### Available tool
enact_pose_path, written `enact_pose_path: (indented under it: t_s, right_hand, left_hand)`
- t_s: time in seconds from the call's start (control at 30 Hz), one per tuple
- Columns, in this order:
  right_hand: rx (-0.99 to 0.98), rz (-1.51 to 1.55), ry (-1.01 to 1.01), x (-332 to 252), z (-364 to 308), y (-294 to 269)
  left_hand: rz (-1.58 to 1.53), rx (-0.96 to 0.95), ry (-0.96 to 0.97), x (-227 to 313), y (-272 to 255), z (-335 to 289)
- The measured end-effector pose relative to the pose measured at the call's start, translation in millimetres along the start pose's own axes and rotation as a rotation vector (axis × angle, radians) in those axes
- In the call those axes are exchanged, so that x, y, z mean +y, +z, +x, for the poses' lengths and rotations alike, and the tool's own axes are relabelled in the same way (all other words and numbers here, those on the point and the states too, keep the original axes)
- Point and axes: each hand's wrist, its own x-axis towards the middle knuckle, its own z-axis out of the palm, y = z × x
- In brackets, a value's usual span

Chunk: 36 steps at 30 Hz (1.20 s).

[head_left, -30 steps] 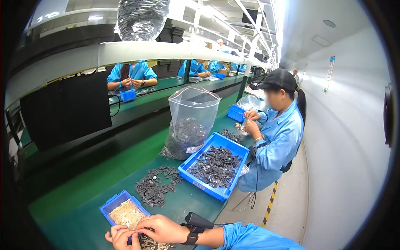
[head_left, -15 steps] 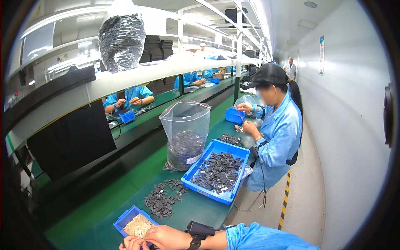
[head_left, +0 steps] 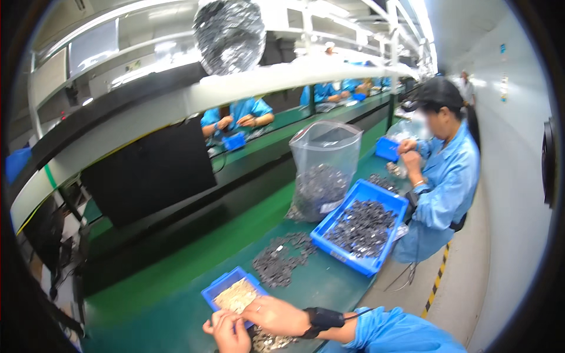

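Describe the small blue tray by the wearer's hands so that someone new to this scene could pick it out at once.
Follow the green workbench toward the camera to its near end. There, just above the person's right hand and left hand, sits the small blue tray. Unlike the large blue bin of dark parts farther along, it is small and holds pale, tan pieces.

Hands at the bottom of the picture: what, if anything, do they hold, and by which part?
It cannot be told: left hand and right hand meet fingertip to fingertip beside the small blue tray.
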Motion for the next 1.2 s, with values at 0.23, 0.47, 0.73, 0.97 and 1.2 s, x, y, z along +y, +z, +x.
enact_pose_path:
  t_s: [0.23, 0.47, 0.73, 0.97, 1.2]
  right_hand:
    - [-0.019, -0.136, -0.008, 0, 5, -20]
    - [0.061, -0.101, 0.106, 16, 11, -18]
    - [0.097, 0.121, 0.224, 5, 10, -23]
    - [-0.074, 0.315, 0.343, -10, 17, -13]
    - [0.003, 0.302, 0.375, -14, 12, -16]
  left_hand:
    - [-0.107, -0.026, -0.055, -5, 12, 4]
    - [-0.092, 0.002, -0.167, -5, 7, 8]
    - [-0.100, -0.008, -0.127, 0, 9, 7]
    - [-0.029, 0.094, -0.039, -12, 6, 1]
    - [-0.013, 0.109, 0.089, 12, -9, 18]
